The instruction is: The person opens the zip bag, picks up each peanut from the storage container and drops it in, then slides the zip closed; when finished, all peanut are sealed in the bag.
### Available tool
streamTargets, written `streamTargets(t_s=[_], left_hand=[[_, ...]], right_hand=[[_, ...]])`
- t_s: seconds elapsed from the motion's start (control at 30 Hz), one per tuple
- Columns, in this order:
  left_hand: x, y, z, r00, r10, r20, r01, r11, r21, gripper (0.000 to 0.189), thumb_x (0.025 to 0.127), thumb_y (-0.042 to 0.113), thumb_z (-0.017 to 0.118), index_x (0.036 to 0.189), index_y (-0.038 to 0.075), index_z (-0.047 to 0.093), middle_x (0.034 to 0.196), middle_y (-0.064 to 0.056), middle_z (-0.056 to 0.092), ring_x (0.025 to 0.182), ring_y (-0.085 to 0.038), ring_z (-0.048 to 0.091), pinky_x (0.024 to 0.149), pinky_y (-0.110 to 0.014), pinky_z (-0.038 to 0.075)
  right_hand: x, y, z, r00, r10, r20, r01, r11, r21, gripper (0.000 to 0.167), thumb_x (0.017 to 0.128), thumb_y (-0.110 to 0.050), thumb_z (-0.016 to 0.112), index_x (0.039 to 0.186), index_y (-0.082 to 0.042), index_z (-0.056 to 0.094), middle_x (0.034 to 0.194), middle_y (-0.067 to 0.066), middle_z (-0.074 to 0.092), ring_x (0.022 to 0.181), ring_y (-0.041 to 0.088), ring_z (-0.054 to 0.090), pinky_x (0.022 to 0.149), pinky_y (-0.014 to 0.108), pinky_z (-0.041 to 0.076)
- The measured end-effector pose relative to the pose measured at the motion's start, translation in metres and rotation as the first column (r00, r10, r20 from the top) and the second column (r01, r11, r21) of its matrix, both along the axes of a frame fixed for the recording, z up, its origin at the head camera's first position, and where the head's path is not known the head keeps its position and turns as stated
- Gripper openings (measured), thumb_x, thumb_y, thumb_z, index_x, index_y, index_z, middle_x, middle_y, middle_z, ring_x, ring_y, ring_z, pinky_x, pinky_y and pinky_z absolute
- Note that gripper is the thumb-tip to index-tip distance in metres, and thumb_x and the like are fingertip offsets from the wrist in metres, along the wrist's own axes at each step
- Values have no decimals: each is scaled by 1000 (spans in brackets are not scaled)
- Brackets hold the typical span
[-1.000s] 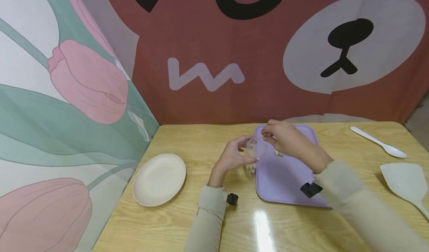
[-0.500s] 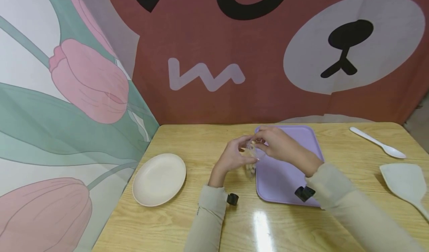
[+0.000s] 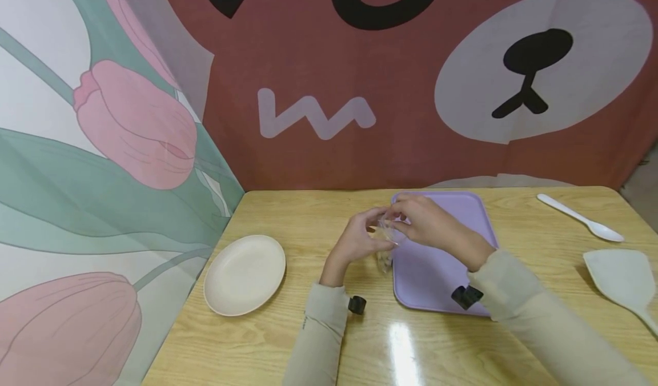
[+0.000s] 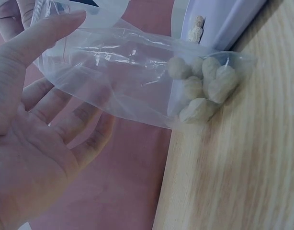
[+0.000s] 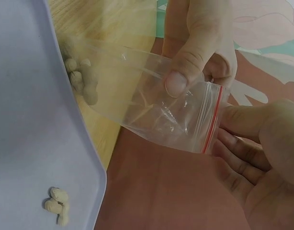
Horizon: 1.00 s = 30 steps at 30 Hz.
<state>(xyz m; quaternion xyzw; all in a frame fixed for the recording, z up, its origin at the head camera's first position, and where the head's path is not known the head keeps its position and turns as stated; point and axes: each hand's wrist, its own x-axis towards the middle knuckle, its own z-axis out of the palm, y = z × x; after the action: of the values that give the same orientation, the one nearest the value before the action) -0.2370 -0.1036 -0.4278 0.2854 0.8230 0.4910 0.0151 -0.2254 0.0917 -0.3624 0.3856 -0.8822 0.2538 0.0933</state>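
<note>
A clear zip bag (image 5: 156,110) with a red line along its mouth hangs between my hands, with several unshelled peanuts (image 4: 204,84) at its bottom. My left hand (image 3: 358,234) grips the bag near the top, thumb pressed on its near side in the right wrist view. At the bag's mouth, my right hand (image 3: 418,219) pinches the edge by the red line with thumb and fingers. The bag's bottom is beside the left rim of the purple tray (image 3: 432,283). A few loose peanuts (image 5: 58,205) lie on that tray, hidden behind the right hand in the head view.
To the left on the wooden table (image 3: 257,352) is a round cream plate (image 3: 244,275). A white spoon (image 3: 581,217) and a white spatula (image 3: 622,277) lie on the right. A printed cloth (image 3: 319,163) hangs behind the table.
My right hand has moved left from over the tray to the bag's mouth, bringing a peanut to it. The bag's mouth was round and spread; now it looks flatter. The left hand has stayed in place.
</note>
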Motion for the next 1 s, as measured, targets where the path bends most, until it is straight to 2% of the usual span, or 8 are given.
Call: streamTargets(t_s=[0.33, 0.53, 0.63, 0.8, 1.0], left_hand=[[2, 0, 2, 1000, 8, -2, -8, 1000, -17, 71, 77, 13, 86, 141, 6, 55, 129, -5, 64, 107, -14, 59, 91, -34, 52], [3, 0, 4, 1000, 27, -3, -27, 999, -18, 72, 75, 11, 87, 140, 7, 55, 128, -6, 65, 105, -15, 61, 89, -29, 51], [3, 0, 3, 999, 37, -4, -37, 999, -12, 72, 74, 11, 87, 139, 8, 57, 127, -6, 65, 103, -15, 62, 86, -27, 51], [4, 1, 3, 999, 40, 17, -40, 999, -1, 72, 74, 10, 87, 140, 10, 57, 127, -11, 65, 102, -21, 63, 85, -29, 53], [5, 1, 2, 999, 44, 33, -43, 999, -6, 71, 75, 12, 86, 140, 12, 57, 128, -15, 63, 106, -32, 63, 85, -33, 53]], right_hand=[[0, 7, 5, 1000, -30, 6, 30, 1000, -1, 14, 86, -2, 75, 100, -3, 76, 90, 2, 65, 79, 18, 64, 69, 35, 55], [-11, 26, 3, 995, -104, -9, 104, 995, 4, 11, 85, -2, 76, 96, -1, 73, 83, 4, 63, 76, 21, 63, 67, 38, 54], [-19, 35, -9, 988, -156, 20, 155, 987, 27, 9, 86, -2, 75, 93, 2, 72, 81, 5, 64, 75, 23, 62, 67, 41, 54], [-29, 50, -42, 967, -242, 79, 235, 968, 83, 9, 84, -1, 72, 91, 4, 71, 77, 7, 65, 74, 23, 62, 69, 45, 53], [-35, 62, -73, 958, -274, 84, 268, 960, 77, 4, 78, 0, 72, 80, 1, 69, 70, 6, 63, 66, 22, 59, 64, 45, 51]])
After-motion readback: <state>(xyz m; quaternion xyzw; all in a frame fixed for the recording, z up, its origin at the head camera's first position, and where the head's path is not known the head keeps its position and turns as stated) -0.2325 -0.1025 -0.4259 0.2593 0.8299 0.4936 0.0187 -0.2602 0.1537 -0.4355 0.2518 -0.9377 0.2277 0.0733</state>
